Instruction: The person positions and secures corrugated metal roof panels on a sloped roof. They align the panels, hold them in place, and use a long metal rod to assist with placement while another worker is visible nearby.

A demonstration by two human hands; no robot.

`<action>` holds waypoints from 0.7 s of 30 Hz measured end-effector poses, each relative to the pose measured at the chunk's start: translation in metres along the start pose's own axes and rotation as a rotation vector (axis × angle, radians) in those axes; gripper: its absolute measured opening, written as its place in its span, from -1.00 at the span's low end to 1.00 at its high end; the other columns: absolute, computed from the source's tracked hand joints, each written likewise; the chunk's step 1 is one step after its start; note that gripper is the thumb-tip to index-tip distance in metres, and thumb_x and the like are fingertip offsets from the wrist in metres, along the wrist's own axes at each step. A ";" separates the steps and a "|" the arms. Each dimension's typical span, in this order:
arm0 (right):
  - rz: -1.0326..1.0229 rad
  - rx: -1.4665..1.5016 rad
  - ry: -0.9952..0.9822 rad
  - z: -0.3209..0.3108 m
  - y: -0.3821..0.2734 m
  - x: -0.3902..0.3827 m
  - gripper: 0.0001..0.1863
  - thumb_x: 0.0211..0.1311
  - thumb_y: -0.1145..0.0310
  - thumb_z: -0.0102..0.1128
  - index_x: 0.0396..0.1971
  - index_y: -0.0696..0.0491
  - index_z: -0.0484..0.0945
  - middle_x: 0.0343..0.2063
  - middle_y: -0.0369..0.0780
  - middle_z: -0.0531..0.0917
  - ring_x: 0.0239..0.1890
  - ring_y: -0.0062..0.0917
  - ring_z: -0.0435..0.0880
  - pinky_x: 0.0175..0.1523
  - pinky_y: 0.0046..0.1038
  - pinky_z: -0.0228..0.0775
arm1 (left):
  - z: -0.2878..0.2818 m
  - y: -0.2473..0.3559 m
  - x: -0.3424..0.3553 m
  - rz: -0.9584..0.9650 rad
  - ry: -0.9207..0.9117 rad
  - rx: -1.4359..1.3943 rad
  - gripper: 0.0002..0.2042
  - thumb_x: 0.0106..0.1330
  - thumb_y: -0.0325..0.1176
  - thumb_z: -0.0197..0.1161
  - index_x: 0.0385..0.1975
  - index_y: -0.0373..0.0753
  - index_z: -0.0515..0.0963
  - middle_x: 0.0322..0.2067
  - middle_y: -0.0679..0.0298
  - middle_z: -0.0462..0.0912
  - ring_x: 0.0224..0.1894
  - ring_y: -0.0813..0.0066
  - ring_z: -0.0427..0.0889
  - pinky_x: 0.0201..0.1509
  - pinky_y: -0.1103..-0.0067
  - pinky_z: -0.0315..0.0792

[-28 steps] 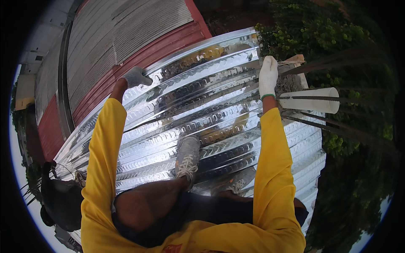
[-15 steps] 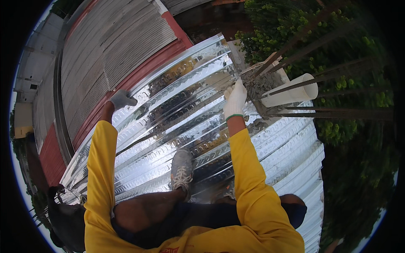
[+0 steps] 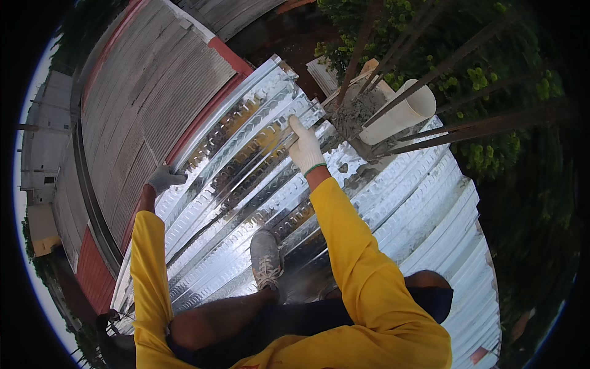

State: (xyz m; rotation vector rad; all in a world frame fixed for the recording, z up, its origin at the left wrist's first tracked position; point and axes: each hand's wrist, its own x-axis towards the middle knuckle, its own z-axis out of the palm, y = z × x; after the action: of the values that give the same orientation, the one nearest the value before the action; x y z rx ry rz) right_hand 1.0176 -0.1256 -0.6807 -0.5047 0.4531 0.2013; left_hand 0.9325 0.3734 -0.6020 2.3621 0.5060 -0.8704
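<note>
A shiny ribbed metal decking sheet [image 3: 246,141] lies slantwise before me, overlapping other ribbed sheets. On its left edge is my left hand [image 3: 165,178] in a grey glove, fingers over the rim and thumb on top of the metal. My right hand [image 3: 305,146], in a white glove with a green cuff band, is closed on a raised rib near the sheet's far end; its fingertips are partly hidden. Between the two arms, my grey laced shoe [image 3: 265,258] stands on the decking.
Right of the sheet's far end, a white plastic pipe [image 3: 402,111] leans among rusty rebar rods [image 3: 473,130] rising from wet grey cement [image 3: 357,111]. Leafy trees [image 3: 522,178] lie beyond the right edge. A lower corrugated roof [image 3: 147,92] with red trim runs along the left.
The sheet's far end has shifted left and nearer, away from the cement and rods. My right hand has moved left with it; the view has also shifted.
</note>
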 end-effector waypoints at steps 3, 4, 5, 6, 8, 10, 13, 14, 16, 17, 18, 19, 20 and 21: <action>0.030 -0.034 -0.032 -0.005 -0.005 0.003 -0.51 0.47 0.33 0.50 0.27 0.07 0.48 0.04 -0.25 0.68 0.00 -0.52 0.67 0.06 -0.38 0.55 | 0.010 0.008 0.002 0.028 0.080 0.009 -0.57 0.21 -0.07 0.63 -0.18 -0.37 0.82 -0.39 0.40 0.71 -0.34 0.63 0.59 -0.25 0.53 0.47; 0.051 -0.077 -0.005 -0.008 -0.005 0.000 -0.47 0.47 0.30 0.50 0.29 0.09 0.46 0.05 -0.25 0.66 -0.02 -0.54 0.66 0.04 -0.41 0.53 | 0.019 0.008 -0.003 0.072 0.123 -0.024 -0.52 0.20 0.01 0.63 -0.29 -0.40 0.82 -0.48 0.41 0.63 -0.44 0.64 0.50 -0.35 0.51 0.42; 0.109 -0.103 0.063 -0.012 -0.006 -0.003 -0.25 0.44 0.17 0.55 0.41 0.20 0.36 0.10 -0.22 0.59 -0.11 -0.59 0.57 -0.05 -0.45 0.47 | 0.021 0.012 -0.002 0.082 0.099 -0.066 -0.53 0.20 0.01 0.63 -0.29 -0.40 0.82 -0.48 0.41 0.63 -0.44 0.64 0.50 -0.35 0.51 0.42; 0.105 -0.133 0.098 -0.013 -0.008 -0.003 -0.19 0.43 0.14 0.55 0.44 0.23 0.31 0.10 -0.21 0.57 -0.12 -0.59 0.54 -0.07 -0.45 0.46 | 0.022 0.016 0.001 0.093 0.074 -0.107 -0.53 0.20 0.00 0.63 -0.30 -0.40 0.82 -0.48 0.42 0.63 -0.44 0.64 0.51 -0.35 0.51 0.42; 0.108 -0.177 0.147 -0.007 -0.005 -0.005 -0.06 0.42 0.07 0.56 0.52 0.28 0.21 0.10 -0.18 0.54 -0.15 -0.59 0.47 -0.12 -0.46 0.42 | 0.018 0.007 0.001 0.080 0.059 -0.141 -0.54 0.20 -0.01 0.63 -0.31 -0.39 0.81 -0.47 0.43 0.64 -0.44 0.64 0.51 -0.34 0.50 0.43; 0.112 -0.257 0.147 0.006 0.004 -0.013 -0.01 0.44 -0.04 0.49 0.53 0.32 0.18 0.12 -0.11 0.54 -0.04 -0.53 0.48 -0.06 -0.43 0.44 | 0.008 -0.013 0.001 0.043 0.070 -0.128 -0.55 0.20 -0.02 0.64 -0.32 -0.39 0.81 -0.47 0.45 0.64 -0.44 0.64 0.52 -0.34 0.49 0.44; -0.251 -0.440 0.079 -0.020 0.006 -0.007 -0.07 0.40 -0.14 0.44 0.40 0.35 0.36 0.10 -0.04 0.59 -0.01 -0.46 0.52 0.04 -0.38 0.48 | 0.021 0.017 0.018 0.090 0.077 -0.100 -0.58 0.22 -0.07 0.64 -0.30 -0.39 0.80 -0.44 0.42 0.67 -0.42 0.64 0.54 -0.35 0.49 0.41; -0.262 -0.470 0.057 -0.026 0.003 -0.006 -0.08 0.40 -0.14 0.43 0.40 0.35 0.37 0.07 -0.05 0.60 -0.05 -0.45 0.53 0.01 -0.36 0.49 | 0.023 0.021 0.022 0.079 0.062 -0.106 -0.60 0.23 -0.08 0.63 -0.29 -0.39 0.80 -0.43 0.42 0.67 -0.41 0.64 0.54 -0.36 0.49 0.41; -0.047 -0.433 0.121 -0.021 -0.006 -0.015 -0.06 0.41 -0.15 0.43 0.42 0.36 0.37 0.04 -0.05 0.60 -0.13 -0.44 0.54 -0.04 -0.31 0.50 | 0.034 0.015 0.018 0.116 0.013 -0.216 -0.65 0.27 -0.14 0.60 -0.25 -0.36 0.80 -0.41 0.43 0.66 -0.39 0.64 0.54 -0.33 0.51 0.41; -0.006 -0.457 0.134 -0.005 -0.005 -0.023 -0.06 0.43 -0.17 0.39 0.41 0.37 0.37 0.01 -0.02 0.62 -0.12 -0.41 0.55 0.01 -0.29 0.50 | 0.024 -0.002 0.013 0.081 0.014 -0.236 -0.69 0.29 -0.17 0.59 -0.24 -0.34 0.79 -0.40 0.45 0.65 -0.38 0.65 0.54 -0.32 0.51 0.41; 0.034 -0.482 0.152 0.006 -0.004 -0.031 -0.06 0.44 -0.20 0.35 0.40 0.38 0.37 -0.01 0.01 0.63 -0.11 -0.38 0.55 0.06 -0.28 0.50 | 0.019 -0.013 0.011 0.049 0.010 -0.256 -0.72 0.30 -0.21 0.58 -0.23 -0.32 0.79 -0.39 0.47 0.65 -0.37 0.65 0.53 -0.31 0.52 0.41; 0.006 -0.544 0.159 0.004 -0.012 -0.036 -0.04 0.44 -0.21 0.33 0.41 0.40 0.35 0.01 0.04 0.63 -0.08 -0.36 0.57 0.09 -0.25 0.49 | 0.030 -0.002 0.012 0.064 -0.005 -0.287 -0.77 0.31 -0.25 0.57 -0.25 -0.30 0.78 -0.38 0.48 0.64 -0.37 0.66 0.52 -0.30 0.54 0.39; -0.022 -0.609 0.172 -0.003 -0.019 -0.039 -0.02 0.45 -0.23 0.31 0.41 0.42 0.33 0.03 0.08 0.63 -0.06 -0.33 0.59 0.13 -0.22 0.49 | 0.040 0.012 0.012 0.080 -0.025 -0.319 -0.81 0.32 -0.29 0.55 -0.26 -0.29 0.76 -0.38 0.49 0.63 -0.36 0.67 0.51 -0.29 0.55 0.38; -0.064 -0.618 0.147 0.002 -0.015 -0.040 0.01 0.46 -0.24 0.28 0.41 0.47 0.31 0.11 0.13 0.62 0.02 -0.29 0.61 0.16 -0.20 0.49 | 0.033 0.004 0.011 0.090 -0.018 -0.315 -0.84 0.33 -0.32 0.53 -0.28 -0.26 0.75 -0.38 0.50 0.62 -0.36 0.67 0.50 -0.28 0.56 0.37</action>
State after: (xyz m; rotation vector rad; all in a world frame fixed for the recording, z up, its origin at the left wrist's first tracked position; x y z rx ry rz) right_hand 0.9876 -0.1404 -0.6545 -1.1437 0.5160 0.2437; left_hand 0.9271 0.3514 -0.6286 2.0710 0.4862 -0.7131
